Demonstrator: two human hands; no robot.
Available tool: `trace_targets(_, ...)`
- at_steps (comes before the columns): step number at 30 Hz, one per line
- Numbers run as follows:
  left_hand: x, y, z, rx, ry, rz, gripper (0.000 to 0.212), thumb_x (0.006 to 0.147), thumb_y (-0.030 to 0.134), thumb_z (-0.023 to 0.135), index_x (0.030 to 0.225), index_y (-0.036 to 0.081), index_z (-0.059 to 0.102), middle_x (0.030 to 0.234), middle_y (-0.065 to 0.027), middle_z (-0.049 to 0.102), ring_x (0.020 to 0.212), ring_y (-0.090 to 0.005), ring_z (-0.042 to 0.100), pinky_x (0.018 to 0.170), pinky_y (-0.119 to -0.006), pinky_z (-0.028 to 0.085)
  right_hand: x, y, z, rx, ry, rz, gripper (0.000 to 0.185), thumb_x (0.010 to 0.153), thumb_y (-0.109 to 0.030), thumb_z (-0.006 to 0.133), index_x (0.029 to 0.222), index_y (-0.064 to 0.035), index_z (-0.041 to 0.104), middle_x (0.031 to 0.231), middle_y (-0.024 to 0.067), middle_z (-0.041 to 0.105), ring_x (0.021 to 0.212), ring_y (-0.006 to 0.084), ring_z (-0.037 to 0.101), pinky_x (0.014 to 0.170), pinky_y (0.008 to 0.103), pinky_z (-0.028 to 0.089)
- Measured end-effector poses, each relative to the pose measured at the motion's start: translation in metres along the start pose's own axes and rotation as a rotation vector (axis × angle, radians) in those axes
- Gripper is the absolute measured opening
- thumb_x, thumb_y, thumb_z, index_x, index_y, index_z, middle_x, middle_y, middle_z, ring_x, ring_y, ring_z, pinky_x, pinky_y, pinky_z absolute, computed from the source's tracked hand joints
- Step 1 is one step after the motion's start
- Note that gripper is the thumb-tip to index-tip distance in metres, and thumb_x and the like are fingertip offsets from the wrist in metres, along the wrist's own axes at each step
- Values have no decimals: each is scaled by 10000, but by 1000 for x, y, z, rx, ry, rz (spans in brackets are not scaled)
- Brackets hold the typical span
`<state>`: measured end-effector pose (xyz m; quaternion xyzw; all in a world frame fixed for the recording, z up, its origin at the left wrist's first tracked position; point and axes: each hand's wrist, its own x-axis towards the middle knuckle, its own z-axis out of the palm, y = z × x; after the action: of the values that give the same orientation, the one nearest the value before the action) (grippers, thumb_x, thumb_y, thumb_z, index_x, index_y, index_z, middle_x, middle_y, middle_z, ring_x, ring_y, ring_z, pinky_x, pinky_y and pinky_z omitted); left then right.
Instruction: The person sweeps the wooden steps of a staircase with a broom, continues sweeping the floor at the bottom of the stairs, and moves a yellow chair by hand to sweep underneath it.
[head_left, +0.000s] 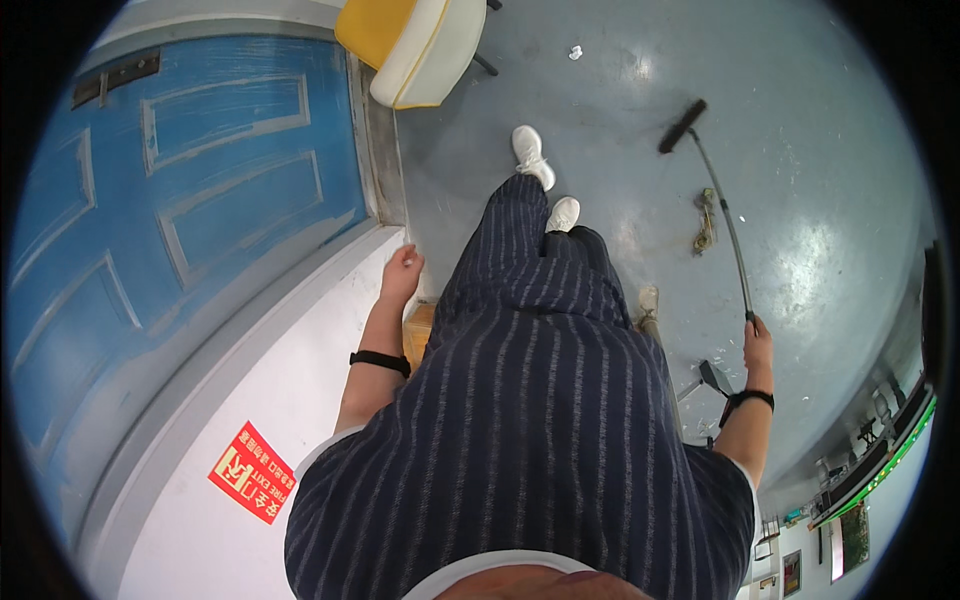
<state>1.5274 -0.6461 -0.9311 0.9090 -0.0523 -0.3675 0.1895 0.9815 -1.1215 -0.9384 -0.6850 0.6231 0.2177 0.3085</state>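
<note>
My right hand (758, 342) is closed on the end of a long grey broom handle (732, 225). The handle runs away from me across the floor to a dark-bristled broom head (682, 126). Between the handle and my legs lies a small heap of brownish debris (705, 221). My left hand (403, 271) hangs at my side near the white wall, its fingers curled; a small pale spot shows among them, and I cannot tell whether it holds something.
A blue panelled door (232, 157) is on the left, with a red sign (253, 471) on the white wall. A yellow and white chair (427, 45) stands ahead. White scraps (575, 52) lie on the grey floor. A dark dustpan-like object (715, 377) is near my right forearm.
</note>
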Motion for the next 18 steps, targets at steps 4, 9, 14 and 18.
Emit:
trace_targets(4,66,80,-34,44,250,186,367,754,173,588,1087,32,527,983,-133,571,833,-225,561,740,-313,444,-27,-19,-8,54,58,10,390,833,-310,495,1194,-164,491,538,34,488,383,127,436,346,287,362)
trace_targets(9,145,194,-73,-7,566,378,392,741,213,602,1092,54,528,1165,-156,464,1013,-268,474,833,-340,403,-1,-172,-7,203,-82,-79,371,838,-212,497,1172,-51,483,981,196,587,929,311,563,777,342,430)
trace_targets(14,200,260,-89,213,506,415,506,715,302,624,1137,54,499,1200,-145,457,1102,-313,399,939,-371,323,77,-343,17,161,-328,-136,367,834,-285,467,1143,-88,493,980,205,575,939,363,533,784,385,428)
trace_targets(18,226,270,-90,320,396,294,573,691,334,641,1164,51,486,1202,-149,460,1118,-312,390,950,-367,317,116,-455,42,228,-636,60,380,832,-325,451,1141,-109,494,1025,169,572,979,331,524,809,398,424)
